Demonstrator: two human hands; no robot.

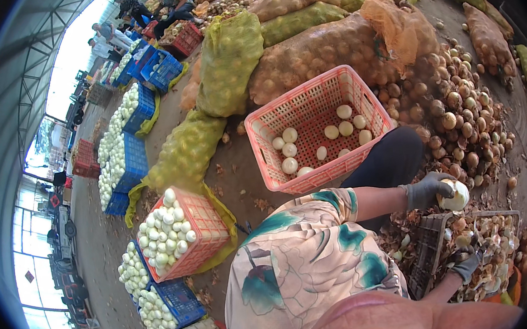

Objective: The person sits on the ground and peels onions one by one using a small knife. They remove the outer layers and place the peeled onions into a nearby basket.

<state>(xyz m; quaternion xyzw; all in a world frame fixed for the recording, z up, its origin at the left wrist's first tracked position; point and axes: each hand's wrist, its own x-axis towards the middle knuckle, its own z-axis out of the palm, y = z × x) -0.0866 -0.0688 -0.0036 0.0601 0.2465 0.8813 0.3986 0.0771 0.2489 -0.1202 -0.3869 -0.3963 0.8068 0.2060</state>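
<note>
My left hand [429, 191], in a grey glove, grips a large pale peeled onion [455, 195] above the near edge of a dark plastic crate [433, 248]. Onion skins and trimmings [496, 250] fill this crate. My right hand [468, 266], also gloved, is lower down over the trimmings with its fingers curled. Whether it holds something is too unclear to tell. A pink plastic crate [303, 83] stands by my dark-trousered knee [387, 158], with several peeled white onions [331, 132] on its floor. Beyond the knee spreads a heap of unpeeled brown onions [450, 101].
Orange net sacks [315, 54] and yellow-green net sacks [231, 59] of onions lie beyond the pink crate. Blue crates [134, 159] and another pink crate [207, 221] piled with peeled onions line the left side. Several people [132, 9] are far off; vehicles [64, 229] stand at the left.
</note>
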